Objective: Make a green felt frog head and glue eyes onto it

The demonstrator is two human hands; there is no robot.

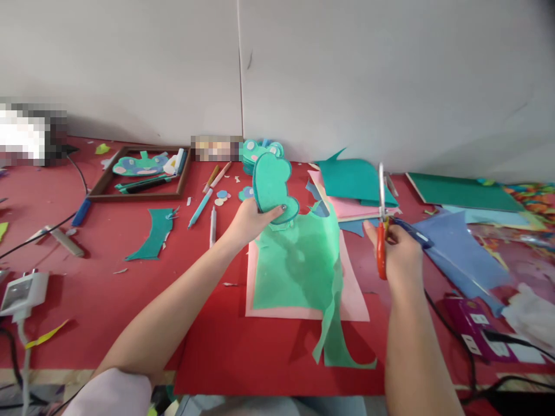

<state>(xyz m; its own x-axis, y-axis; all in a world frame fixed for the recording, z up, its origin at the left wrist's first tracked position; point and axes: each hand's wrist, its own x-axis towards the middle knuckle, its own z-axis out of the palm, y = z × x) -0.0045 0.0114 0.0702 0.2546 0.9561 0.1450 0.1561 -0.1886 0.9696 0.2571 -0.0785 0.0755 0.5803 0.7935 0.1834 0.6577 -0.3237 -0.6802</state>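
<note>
My left hand (250, 222) is closed on a teal felt cut-out (273, 186) with rounded lobes, held upright above the table. My right hand (401, 249) grips orange-handled scissors (381, 222), blades pointing up and away from the cut-out. Between the hands lies a light green felt sheet (299, 266) with cut edges, resting on a pink sheet (353, 294) and a red sheet (260, 352).
A wooden frame (104, 188) with felt pieces stands back left. Pens (200, 208) and scraps lie beside it. Teal, pink and blue sheets (459, 242) are stacked at the right. A glue gun (23, 292) and cables sit at the left edge; a purple box (474, 323) lies right.
</note>
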